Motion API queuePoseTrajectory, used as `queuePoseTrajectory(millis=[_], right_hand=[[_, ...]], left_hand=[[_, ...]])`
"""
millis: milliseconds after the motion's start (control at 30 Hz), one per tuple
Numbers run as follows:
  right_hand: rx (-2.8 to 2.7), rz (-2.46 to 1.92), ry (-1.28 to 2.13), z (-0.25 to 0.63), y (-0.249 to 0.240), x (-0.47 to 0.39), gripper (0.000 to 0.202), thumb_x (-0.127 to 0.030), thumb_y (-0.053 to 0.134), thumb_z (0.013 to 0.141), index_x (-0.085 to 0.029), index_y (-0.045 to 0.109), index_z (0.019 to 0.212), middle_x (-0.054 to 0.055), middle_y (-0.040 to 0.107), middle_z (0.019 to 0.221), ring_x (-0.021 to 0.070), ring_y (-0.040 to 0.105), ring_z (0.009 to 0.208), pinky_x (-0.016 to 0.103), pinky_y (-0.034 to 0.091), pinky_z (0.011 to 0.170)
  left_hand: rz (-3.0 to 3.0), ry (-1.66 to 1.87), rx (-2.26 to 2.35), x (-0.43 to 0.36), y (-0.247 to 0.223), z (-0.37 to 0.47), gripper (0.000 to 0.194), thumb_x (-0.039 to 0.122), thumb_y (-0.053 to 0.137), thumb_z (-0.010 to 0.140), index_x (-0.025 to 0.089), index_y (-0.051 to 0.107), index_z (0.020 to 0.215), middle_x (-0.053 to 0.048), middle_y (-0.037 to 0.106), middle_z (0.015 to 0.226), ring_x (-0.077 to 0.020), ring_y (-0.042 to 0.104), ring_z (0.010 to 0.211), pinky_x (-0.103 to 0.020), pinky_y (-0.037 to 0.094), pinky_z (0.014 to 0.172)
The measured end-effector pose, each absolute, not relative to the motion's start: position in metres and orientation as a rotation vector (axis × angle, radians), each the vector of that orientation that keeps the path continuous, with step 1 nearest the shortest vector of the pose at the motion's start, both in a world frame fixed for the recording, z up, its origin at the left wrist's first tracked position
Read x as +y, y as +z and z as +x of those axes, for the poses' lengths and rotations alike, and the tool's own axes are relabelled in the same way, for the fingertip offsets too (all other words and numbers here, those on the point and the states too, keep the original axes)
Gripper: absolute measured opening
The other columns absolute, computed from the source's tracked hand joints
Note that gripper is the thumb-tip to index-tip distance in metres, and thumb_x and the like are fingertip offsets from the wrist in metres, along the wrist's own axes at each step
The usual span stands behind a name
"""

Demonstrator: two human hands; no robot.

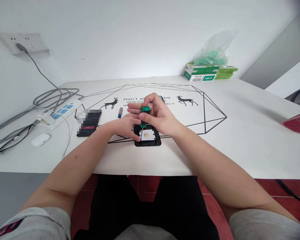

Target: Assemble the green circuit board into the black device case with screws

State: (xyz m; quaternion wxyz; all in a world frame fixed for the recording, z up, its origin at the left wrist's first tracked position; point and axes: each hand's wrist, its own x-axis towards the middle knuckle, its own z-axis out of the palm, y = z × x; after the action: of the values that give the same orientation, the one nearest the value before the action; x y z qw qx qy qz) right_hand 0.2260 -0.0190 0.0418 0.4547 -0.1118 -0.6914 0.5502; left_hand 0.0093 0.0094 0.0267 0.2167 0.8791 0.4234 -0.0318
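My right hand (161, 115) is closed on a screwdriver (145, 109) with a green and black handle, thumb and index finger at its top and the other fingers stretched to the left. The screwdriver stands nearly upright, its thin shaft pointing down at the left part of a black square case (152, 143). Inside the case lies a white plate (151, 135) with a small gold-coloured square in it. My left hand (127, 127) grips the case's left side, thumb at the front left; its index finger reaches close to the screwdriver. The screwdriver's tip is too small to make out.
A second small screwdriver (120, 112) lies behind my left hand. A phone (91, 123), a white earbud case (41, 140), glasses (15, 140) and a power strip (65, 113) with cables are at left. Green and white boxes (202, 71) under a plastic bag (215, 53) stand at back right.
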Motion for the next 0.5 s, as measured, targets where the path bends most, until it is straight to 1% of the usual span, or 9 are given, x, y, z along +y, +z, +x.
queuePoseTrajectory(millis=[67,133,200,300,367,500], right_hand=[[-1.708,-0.264,1.378,0.227,0.042,-0.02,0.04,-0.05,0.08,0.096,-0.029,0.048,0.109,0.008,0.073,0.139,0.0236,0.074,0.133,0.051,0.062,0.111],[-1.704,-0.238,1.339,0.227,0.041,-0.018,0.035,-0.05,0.078,0.098,-0.028,0.053,0.11,0.008,0.072,0.138,0.0239,0.072,0.134,0.049,0.061,0.112],[-1.708,-0.213,1.225,0.228,0.039,-0.015,0.03,-0.047,0.08,0.097,-0.027,0.062,0.11,0.008,0.071,0.13,0.0227,0.072,0.127,0.045,0.062,0.108],[-1.732,-0.234,1.059,0.23,0.037,-0.008,0.024,-0.045,0.081,0.096,-0.026,0.072,0.108,0.004,0.065,0.114,0.0174,0.069,0.103,0.034,0.063,0.089],[-1.746,-0.268,1.024,0.232,0.037,-0.005,0.022,-0.046,0.079,0.097,-0.027,0.074,0.107,0.003,0.063,0.111,0.0156,0.066,0.095,0.031,0.062,0.08],[-1.772,-0.301,1.04,0.232,0.04,-0.008,0.028,-0.054,0.071,0.102,-0.026,0.073,0.108,0.005,0.07,0.117,0.0187,0.069,0.1,0.034,0.064,0.082]], left_hand=[[2.431,-0.096,1.185,0.008,0.029,0.011,0.08,0.07,0.086,0.076,0.03,0.069,0.143,-0.008,0.052,0.166,-0.0443,0.048,0.15,-0.053,0.046,0.121],[2.43,-0.103,1.198,0.006,0.032,0.013,0.077,0.071,0.086,0.075,0.027,0.073,0.136,-0.01,0.056,0.161,-0.0452,0.048,0.15,-0.054,0.045,0.122],[2.439,-0.096,1.182,0.006,0.034,0.014,0.075,0.071,0.085,0.075,0.026,0.074,0.134,-0.01,0.059,0.157,-0.0455,0.047,0.149,-0.054,0.044,0.123],[2.446,-0.075,1.137,0.004,0.035,0.016,0.073,0.066,0.086,0.077,0.027,0.073,0.138,-0.009,0.059,0.156,-0.0436,0.048,0.148,-0.053,0.042,0.125],[2.438,-0.075,1.135,0.004,0.036,0.016,0.073,0.063,0.087,0.077,0.028,0.072,0.14,-0.009,0.059,0.156,-0.0429,0.049,0.148,-0.053,0.043,0.124],[2.427,-0.045,1.147,0.003,0.035,0.014,0.072,0.06,0.088,0.076,0.031,0.073,0.14,-0.008,0.059,0.157,-0.0427,0.049,0.149,-0.054,0.043,0.125]])
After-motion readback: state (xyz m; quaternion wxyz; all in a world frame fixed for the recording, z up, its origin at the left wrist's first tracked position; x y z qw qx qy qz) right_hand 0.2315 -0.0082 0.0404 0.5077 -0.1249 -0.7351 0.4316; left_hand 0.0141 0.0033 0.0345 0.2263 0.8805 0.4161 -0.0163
